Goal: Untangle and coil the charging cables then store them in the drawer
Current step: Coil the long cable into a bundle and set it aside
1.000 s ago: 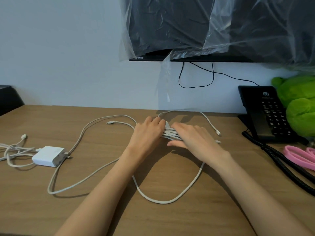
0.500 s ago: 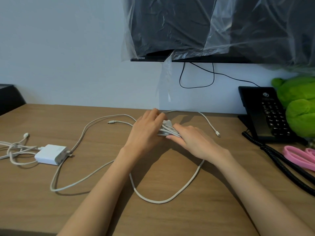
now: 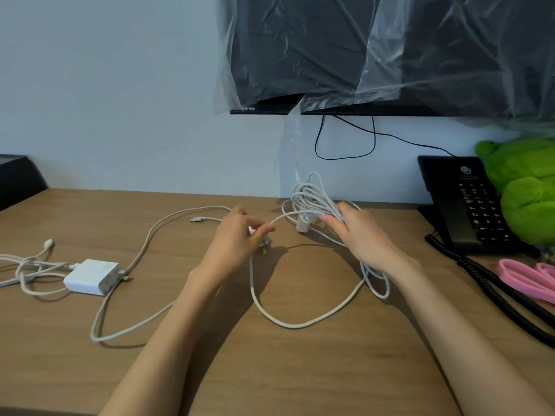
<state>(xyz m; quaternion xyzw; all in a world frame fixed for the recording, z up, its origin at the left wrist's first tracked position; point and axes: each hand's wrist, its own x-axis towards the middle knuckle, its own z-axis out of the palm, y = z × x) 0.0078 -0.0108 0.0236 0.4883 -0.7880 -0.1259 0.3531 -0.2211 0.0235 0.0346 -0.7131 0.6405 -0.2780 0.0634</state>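
Note:
My right hand [image 3: 362,235] grips a bundle of white charging cable [image 3: 312,199], lifted a little above the wooden desk [image 3: 270,370], with loops hanging below my wrist. My left hand [image 3: 237,238] pinches a strand of the same white cable between thumb and fingers. A long loop of that cable [image 3: 288,324] trails on the desk between my forearms. A white charger brick [image 3: 91,277] lies to the left with another white cable [image 3: 144,250] curving from it, and a small tangle of white cable [image 3: 27,265] sits at the left edge. No drawer is visible.
A black desk phone [image 3: 468,205] with a coiled black cord [image 3: 492,289] stands at the right, beside a green plush toy [image 3: 528,187] and a pink cable [image 3: 528,277]. A plastic-covered screen [image 3: 375,49] hangs on the wall above. A dark object [image 3: 18,178] sits at the far left.
My right hand has lifted the cable bundle off the desk and moved right. My left hand has come off the bundle and now pinches a single strand.

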